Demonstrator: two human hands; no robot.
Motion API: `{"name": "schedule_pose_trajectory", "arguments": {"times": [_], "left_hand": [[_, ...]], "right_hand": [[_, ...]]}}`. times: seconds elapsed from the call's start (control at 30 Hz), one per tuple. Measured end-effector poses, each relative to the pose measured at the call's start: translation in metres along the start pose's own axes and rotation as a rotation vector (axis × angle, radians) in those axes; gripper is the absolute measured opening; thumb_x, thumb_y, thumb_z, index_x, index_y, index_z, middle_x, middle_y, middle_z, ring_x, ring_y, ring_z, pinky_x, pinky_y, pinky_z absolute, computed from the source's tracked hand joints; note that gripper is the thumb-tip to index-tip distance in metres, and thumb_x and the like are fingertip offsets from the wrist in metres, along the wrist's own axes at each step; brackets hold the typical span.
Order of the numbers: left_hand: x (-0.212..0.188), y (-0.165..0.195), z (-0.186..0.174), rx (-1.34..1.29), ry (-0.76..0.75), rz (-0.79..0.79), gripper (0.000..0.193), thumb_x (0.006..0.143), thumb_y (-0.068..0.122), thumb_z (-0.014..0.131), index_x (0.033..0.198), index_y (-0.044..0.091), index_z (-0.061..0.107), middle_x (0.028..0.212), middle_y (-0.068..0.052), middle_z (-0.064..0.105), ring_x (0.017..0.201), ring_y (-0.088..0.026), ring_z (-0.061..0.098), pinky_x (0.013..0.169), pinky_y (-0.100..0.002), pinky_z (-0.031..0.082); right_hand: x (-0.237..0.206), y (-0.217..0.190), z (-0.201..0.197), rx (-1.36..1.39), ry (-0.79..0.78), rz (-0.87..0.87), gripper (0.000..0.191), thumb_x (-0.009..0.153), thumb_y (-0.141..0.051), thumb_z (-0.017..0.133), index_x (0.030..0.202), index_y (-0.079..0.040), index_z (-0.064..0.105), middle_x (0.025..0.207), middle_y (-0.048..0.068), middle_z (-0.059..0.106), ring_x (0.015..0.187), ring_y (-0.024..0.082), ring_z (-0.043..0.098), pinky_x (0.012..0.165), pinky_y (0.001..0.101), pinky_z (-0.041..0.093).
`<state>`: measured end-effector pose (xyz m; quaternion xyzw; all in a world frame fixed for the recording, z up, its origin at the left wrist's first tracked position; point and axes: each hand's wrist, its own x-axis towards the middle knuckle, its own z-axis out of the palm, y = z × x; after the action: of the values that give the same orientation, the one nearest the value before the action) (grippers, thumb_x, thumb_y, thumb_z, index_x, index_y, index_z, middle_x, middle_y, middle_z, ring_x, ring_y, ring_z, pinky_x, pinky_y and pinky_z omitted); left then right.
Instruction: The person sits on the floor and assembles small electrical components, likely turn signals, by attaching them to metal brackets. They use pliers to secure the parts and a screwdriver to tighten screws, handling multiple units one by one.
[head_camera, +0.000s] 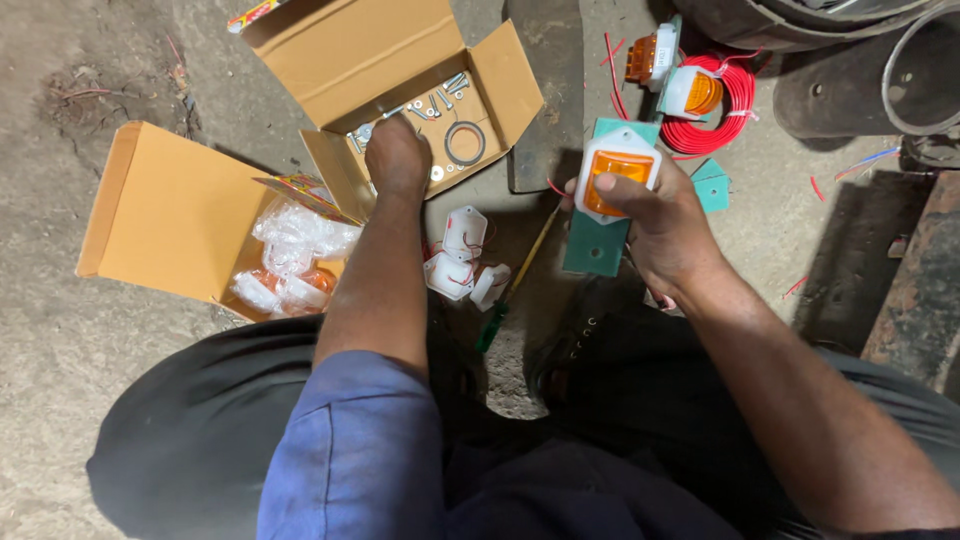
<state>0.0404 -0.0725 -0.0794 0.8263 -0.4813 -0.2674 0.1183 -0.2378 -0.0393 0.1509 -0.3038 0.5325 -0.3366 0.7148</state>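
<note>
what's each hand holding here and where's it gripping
The right hand holds an orange lamp on a green plate, gripped around the lamp's lower edge. The left hand reaches into the small cardboard box; any hold there is hidden.

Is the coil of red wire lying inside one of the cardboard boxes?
No. The red wire coil lies on the ground beside an orange lamp, well apart from both boxes.

L hand (398, 158) fingertips hidden in box (400, 70); box hardware too small.

Left hand (397, 157) stretched forward, knuckles up, fingers curled down. Right hand (655, 215) raised, grip closed, thumb on top.
</note>
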Motion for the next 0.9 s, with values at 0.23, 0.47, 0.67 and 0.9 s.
{"name": "schedule_pose_trajectory", "arguments": {"times": [0.23, 0.47, 0.67, 0.9], "left_hand": [[0.006, 0.017, 0.018, -0.121, 0.106, 0.169, 0.010, 0.089, 0.001, 0.056, 0.094, 0.001, 0.065, 0.098, -0.027, 0.066, 0.094, -0.049, 0.063, 0.082, -0.056, 0.049], [-0.004, -0.004, 0.021, -0.268, 0.263, -0.046, 0.013, 0.086, -0.002, 0.055, 0.086, 0.002, 0.068, 0.088, -0.022, 0.067, 0.083, -0.040, 0.066, 0.077, -0.049, 0.051], [-0.001, 0.001, 0.013, -0.209, 0.249, 0.100, 0.011, 0.084, 0.004, 0.065, 0.093, 0.004, 0.072, 0.091, -0.022, 0.069, 0.085, -0.041, 0.066, 0.076, -0.050, 0.051], [0.013, 0.002, 0.026, 0.120, 0.097, 0.187, 0.011, 0.091, 0.003, 0.060, 0.095, 0.004, 0.071, 0.098, -0.023, 0.069, 0.091, -0.041, 0.070, 0.077, -0.051, 0.055]], "right_hand": [[0.001, 0.003, -0.004, -0.017, 0.002, 0.017, 0.053, 0.086, -0.023, 0.073, 0.128, -0.002, 0.051, 0.107, 0.015, 0.070, 0.100, 0.026, 0.072, 0.095, 0.0412, 0.057], [0.003, 0.007, -0.007, -0.020, -0.033, 0.014, 0.052, 0.088, -0.027, 0.075, 0.127, -0.001, 0.051, 0.107, 0.014, 0.069, 0.102, 0.025, 0.071, 0.095, 0.0414, 0.058], [0.003, 0.009, -0.008, -0.021, -0.041, 0.023, 0.051, 0.088, -0.028, 0.075, 0.125, -0.002, 0.052, 0.104, 0.013, 0.070, 0.101, 0.025, 0.072, 0.094, 0.0416, 0.058], [0.003, 0.012, -0.010, -0.019, -0.084, -0.004, 0.046, 0.092, -0.026, 0.075, 0.124, 0.000, 0.055, 0.105, 0.013, 0.070, 0.103, 0.024, 0.071, 0.097, 0.0402, 0.059]]}}
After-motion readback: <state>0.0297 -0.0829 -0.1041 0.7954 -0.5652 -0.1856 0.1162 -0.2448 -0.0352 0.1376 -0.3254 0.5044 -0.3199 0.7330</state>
